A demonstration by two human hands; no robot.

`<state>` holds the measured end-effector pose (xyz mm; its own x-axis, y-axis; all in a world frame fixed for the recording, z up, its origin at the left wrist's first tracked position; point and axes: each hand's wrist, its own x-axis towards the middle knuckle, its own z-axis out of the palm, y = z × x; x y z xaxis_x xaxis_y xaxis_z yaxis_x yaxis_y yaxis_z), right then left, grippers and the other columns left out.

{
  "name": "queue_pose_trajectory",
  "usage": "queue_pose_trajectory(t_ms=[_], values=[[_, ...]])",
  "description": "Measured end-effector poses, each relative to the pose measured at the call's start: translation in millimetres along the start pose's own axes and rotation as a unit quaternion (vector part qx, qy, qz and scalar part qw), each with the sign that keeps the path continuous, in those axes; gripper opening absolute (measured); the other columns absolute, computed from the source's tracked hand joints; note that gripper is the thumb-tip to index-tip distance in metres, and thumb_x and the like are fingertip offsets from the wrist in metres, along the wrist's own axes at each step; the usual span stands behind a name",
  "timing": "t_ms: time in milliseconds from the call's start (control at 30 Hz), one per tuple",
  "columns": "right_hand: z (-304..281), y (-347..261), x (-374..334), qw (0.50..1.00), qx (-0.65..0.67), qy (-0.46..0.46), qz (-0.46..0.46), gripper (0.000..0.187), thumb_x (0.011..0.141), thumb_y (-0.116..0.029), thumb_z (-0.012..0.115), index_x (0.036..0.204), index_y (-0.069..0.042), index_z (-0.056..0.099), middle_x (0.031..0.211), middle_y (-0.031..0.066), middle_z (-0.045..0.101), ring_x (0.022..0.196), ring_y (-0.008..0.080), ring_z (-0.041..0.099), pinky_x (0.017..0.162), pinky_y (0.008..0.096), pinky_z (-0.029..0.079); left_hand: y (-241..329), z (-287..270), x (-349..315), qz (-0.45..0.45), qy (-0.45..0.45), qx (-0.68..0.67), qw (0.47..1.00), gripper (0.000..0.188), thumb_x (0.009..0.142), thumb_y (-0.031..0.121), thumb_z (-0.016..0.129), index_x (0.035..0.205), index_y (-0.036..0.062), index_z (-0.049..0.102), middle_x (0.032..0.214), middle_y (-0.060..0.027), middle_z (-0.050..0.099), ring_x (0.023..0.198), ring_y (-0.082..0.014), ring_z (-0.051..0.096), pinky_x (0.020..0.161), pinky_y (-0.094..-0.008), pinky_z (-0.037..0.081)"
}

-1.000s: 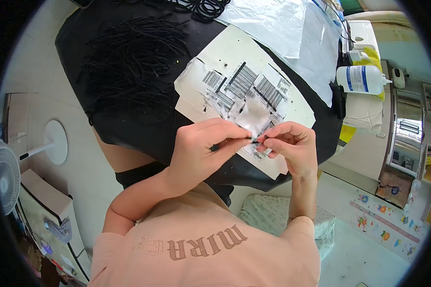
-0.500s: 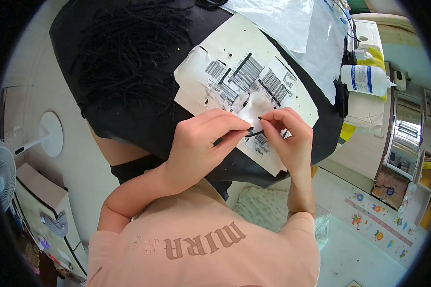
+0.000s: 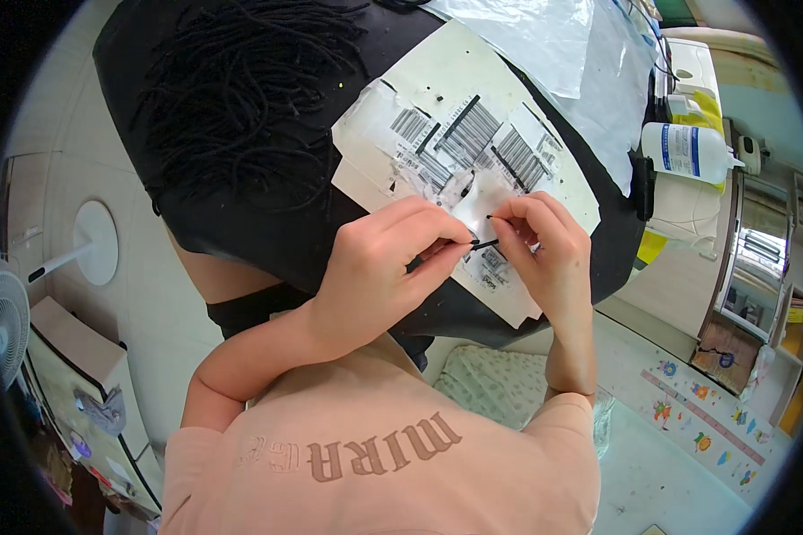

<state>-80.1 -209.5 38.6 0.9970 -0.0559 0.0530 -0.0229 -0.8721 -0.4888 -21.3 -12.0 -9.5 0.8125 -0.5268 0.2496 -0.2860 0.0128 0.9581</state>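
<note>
A short, thin black cord (image 3: 485,243) runs between my two hands, low over the near part of a pale cardboard sheet (image 3: 558,192). My left hand (image 3: 393,259) pinches its left end between thumb and forefinger. The right end is in the pinch of my right hand (image 3: 549,242), partly hidden by the fingers. Just beyond the fingertips, a crumpled white piece (image 3: 489,194), perhaps glue or tissue, lies on the sheet's black barcode labels. To the left lies a big heap of similar black cords (image 3: 232,107).
The black table cover (image 3: 120,89) hangs over the near edge. Clear plastic bags (image 3: 526,36) lie at the far side. A white squeeze bottle (image 3: 687,152) with a blue label is at the right. A white fan (image 3: 9,330) stands on the left.
The cord, bowed downward before, now runs straighter between my fingers. Both hands have shifted slightly to the right in the picture, along with the cardboard sheet.
</note>
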Motion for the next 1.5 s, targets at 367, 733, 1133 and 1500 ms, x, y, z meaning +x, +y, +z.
queue_pose_trajectory(t_ms=[367,733,1133,1500], values=[[0.8,1.6,2.6,1.0,-0.002,0.004,-0.009,0.011,0.077,-0.002,0.073,0.085,-0.004,0.066,0.078,0.0044,0.063,0.066,0.0155,0.065,0.058,0.0262,0.053,-1.8,0.1,-0.4,0.003,-0.01,0.002,1.0,0.014,0.078,-0.005,0.073,0.089,0.0015,0.067,0.084,-0.0079,0.066,0.068,-0.0148,0.065,0.062,-0.0253,0.053],[-9.4,-5.5,-1.1,0.979,0.189,-0.017,0.078,0.009,0.082,0.005,0.07,0.089,0.001,0.066,0.086,0.0045,0.067,0.079,0.0109,0.065,0.07,0.0253,0.053,2.9,-13.5,8.1,-0.094,-0.081,-0.125,0.984,0.012,0.082,-0.004,0.071,0.093,-0.0016,0.068,0.087,-0.0056,0.068,0.077,-0.0099,0.066,0.07,-0.0232,0.054],[-3.4,-20.0,-7.7,0.819,0.545,-0.096,0.15,0.009,0.092,0.005,0.061,0.1,0.007,0.063,0.107,0.02,0.07,0.094,0.0147,0.067,0.077,0.0293,0.06,9.8,-33.0,19.5,-0.267,-0.148,-0.315,0.899,0.008,0.085,-0.005,0.069,0.092,-0.0039,0.067,0.094,-0.0074,0.07,0.09,-0.0099,0.067,0.085,-0.0236,0.053],[-5.0,-18.2,-8.7,0.835,0.508,-0.129,0.169,0.013,0.091,0.004,0.063,0.103,0.009,0.063,0.105,0.0181,0.071,0.085,0.0107,0.067,0.071,0.025,0.06,11.1,-38.4,22.9,-0.275,-0.177,-0.295,0.898,0.01,0.082,-0.005,0.071,0.091,-0.0035,0.067,0.091,-0.0066,0.07,0.086,-0.0093,0.067,0.081,-0.0224,0.054]])
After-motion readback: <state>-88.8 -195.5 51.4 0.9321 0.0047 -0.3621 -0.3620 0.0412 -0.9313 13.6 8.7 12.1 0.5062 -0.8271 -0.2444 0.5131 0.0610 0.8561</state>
